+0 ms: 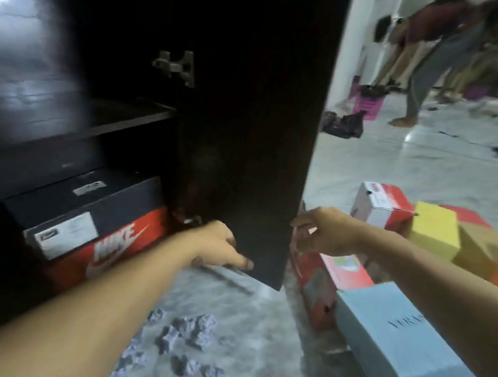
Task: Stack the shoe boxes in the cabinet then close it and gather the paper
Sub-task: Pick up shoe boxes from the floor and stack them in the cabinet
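Cabinet filling the left half of the frame: dark, smooth wood-look panels, one flat shelf at mid-left, a metal hinge glinting upper centre. Stacked low at lower left, two shoe boxes already inside: a black matte one on top of an orange-red glossy card one with a white label and large white lettering. Just right of these, left hand at the bottom edge of the open door, thumb laid on the inner face, other fingers hidden behind the panel, so grip looks closed on the edge but cannot be fully told. Lower centre, on mottled grey floor: crumpled paper in several pale, spiky wads, not yet gathered. Right of the door edge, right hand with fingers loosely hanging, holding nothing, near the door's outer face. Further right, more boxes still out on the floor: red and white, yellow, a long red one, pale blue rigid card at lower right. Likely risks: swinging the door shut now would leave those boxes unstacked; fingers behind the thin hard edge could be pinched against the frame; the slick top box could slide off if bumped.
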### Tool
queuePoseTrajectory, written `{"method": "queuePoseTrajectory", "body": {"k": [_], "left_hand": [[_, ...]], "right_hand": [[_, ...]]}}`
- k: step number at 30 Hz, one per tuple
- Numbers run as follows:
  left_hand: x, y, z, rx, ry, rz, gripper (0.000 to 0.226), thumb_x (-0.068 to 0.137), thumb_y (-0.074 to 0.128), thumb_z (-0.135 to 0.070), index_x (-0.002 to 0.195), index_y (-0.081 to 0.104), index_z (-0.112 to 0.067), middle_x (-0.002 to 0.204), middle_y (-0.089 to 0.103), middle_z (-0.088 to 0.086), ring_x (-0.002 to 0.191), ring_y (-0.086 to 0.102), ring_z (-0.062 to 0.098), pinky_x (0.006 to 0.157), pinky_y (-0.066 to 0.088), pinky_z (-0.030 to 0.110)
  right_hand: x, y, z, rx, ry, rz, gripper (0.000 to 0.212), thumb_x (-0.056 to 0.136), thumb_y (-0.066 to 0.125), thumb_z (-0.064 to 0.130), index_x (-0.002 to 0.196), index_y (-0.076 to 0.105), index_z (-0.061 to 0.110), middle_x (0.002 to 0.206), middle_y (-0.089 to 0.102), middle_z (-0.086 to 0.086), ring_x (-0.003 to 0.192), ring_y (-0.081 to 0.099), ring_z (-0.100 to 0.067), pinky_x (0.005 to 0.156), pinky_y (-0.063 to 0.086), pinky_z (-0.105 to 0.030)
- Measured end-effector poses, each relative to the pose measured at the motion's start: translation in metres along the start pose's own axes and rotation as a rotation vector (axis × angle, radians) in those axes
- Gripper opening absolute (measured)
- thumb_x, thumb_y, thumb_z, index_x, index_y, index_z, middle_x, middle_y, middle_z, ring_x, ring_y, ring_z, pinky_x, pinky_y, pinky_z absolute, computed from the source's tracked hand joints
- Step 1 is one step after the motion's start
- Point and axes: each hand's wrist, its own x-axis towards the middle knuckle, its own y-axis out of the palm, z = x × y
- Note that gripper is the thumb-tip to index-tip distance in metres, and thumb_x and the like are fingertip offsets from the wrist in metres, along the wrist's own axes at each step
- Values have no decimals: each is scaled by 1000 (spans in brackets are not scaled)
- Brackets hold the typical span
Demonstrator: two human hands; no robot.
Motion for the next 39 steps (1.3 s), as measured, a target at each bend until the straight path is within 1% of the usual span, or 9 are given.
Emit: {"method": "queuePoseTrajectory", "body": {"k": [4, 8, 12, 18, 21, 25, 30, 35, 39], "left_hand": [[-3, 54, -98, 100, 187, 93, 37, 68, 81, -49, 77, 63, -17, 80, 59, 0, 71, 54, 14, 69, 42, 24], [-29, 136, -195, 111, 365, 262, 45, 73, 79, -44, 102, 65, -11, 104, 64, 5, 91, 58, 18, 81, 44, 27], [-77, 231, -260, 3, 457, 503, 57, 73, 79, -44, 116, 64, -10, 112, 64, 3, 100, 62, 22, 78, 49, 31], [-149, 343, -292, -21, 485, 792, 39, 74, 80, -40, 93, 58, -14, 77, 54, 0, 65, 49, 14, 56, 38, 23], [-171, 379, -292, -40, 426, 864, 45, 74, 80, -40, 103, 61, -13, 103, 58, 5, 89, 56, 21, 75, 45, 32], [-187, 417, -284, -88, 300, 871, 37, 77, 77, -39, 79, 48, -17, 104, 51, 4, 92, 52, 23, 76, 40, 32], [-206, 450, -279, -281, -10, 873, 45, 85, 71, -27, 118, 51, -4, 115, 51, 10, 105, 52, 29, 81, 42, 36], [-211, 470, -269, -315, -194, 936, 60, 86, 69, -27, 134, 42, -5, 146, 40, 15, 132, 41, 39, 103, 41, 56], [-205, 477, -263, -392, -304, 874, 57, 84, 70, -31, 130, 47, -8, 119, 56, 10, 108, 58, 39, 79, 52, 50]], "right_hand": [[-93, -11, -84, 75, 197, -10, 28, 86, 70, 33, 112, 66, 23, 110, 68, -1, 102, 63, -20, 84, 49, -24], [-205, -5, -162, 151, 463, -66, 51, 85, 70, 40, 129, 60, 17, 123, 67, -1, 110, 63, -20, 97, 47, -32], [-312, 21, -217, 180, 691, -40, 45, 84, 70, 41, 123, 65, 17, 115, 69, -2, 106, 63, -22, 89, 49, -32], [-432, 76, -251, 284, 948, -45, 47, 83, 73, 37, 122, 65, 13, 117, 68, -5, 99, 62, -18, 76, 44, -21], [-469, 103, -264, 309, 1049, -46, 42, 84, 72, 32, 116, 67, 4, 115, 69, -11, 98, 64, -24, 80, 52, -29], [-500, 140, -278, 327, 1226, -40, 72, 74, 76, 51, 129, 58, 9, 132, 58, -9, 115, 58, -26, 97, 49, -41], [-507, 177, -287, 414, 1408, -37, 119, 53, 76, 71, 149, 24, 22, 153, 27, -15, 136, 36, -37, 110, 38, -47], [-500, 190, -287, 377, 1546, 41, 125, 61, 76, 63, 154, 2, 28, 159, 3, -22, 140, 27, -46, 110, 34, -51], [-486, 190, -293, 544, 1692, 46, 129, 63, 57, 84, 155, 4, 10, 157, 19, -27, 137, 34, -49, 109, 37, -54]]}}
